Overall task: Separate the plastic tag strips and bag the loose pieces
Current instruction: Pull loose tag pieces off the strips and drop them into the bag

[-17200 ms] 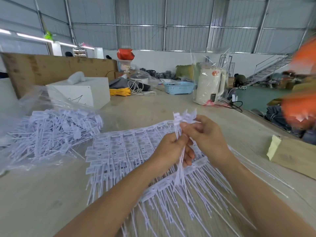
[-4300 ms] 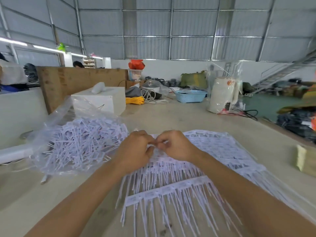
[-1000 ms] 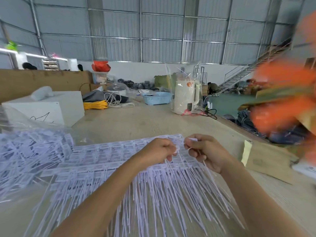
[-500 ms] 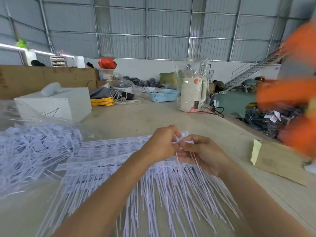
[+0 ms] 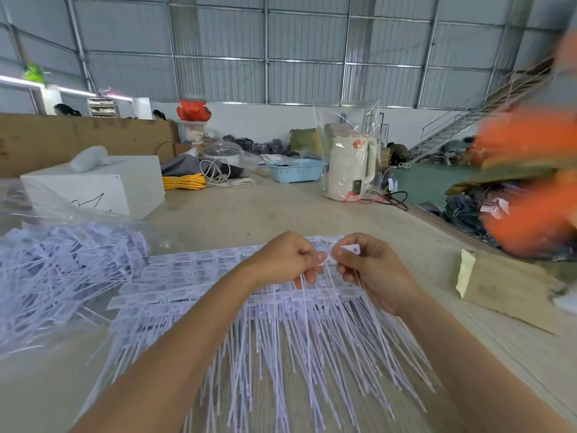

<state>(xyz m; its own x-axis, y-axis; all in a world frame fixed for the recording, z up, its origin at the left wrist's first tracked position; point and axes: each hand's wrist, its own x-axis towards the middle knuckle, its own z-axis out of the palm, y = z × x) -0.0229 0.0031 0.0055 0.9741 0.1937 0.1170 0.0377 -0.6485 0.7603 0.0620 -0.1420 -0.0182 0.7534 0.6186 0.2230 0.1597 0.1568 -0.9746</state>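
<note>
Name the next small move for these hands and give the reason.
Probably pull the hands apart to snap the tag free: the right hand pinches one white plastic tag, the left hand grips the neighbouring strip, and the clear bag of loose tags waits left.

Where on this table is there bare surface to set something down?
Bare wood shows in the middle of the table, bordered by the white box, the kettle and the tag strips. A narrower strip lies between the right hand and the brown envelope. Left is crowded by the bag of loose tags.
</note>
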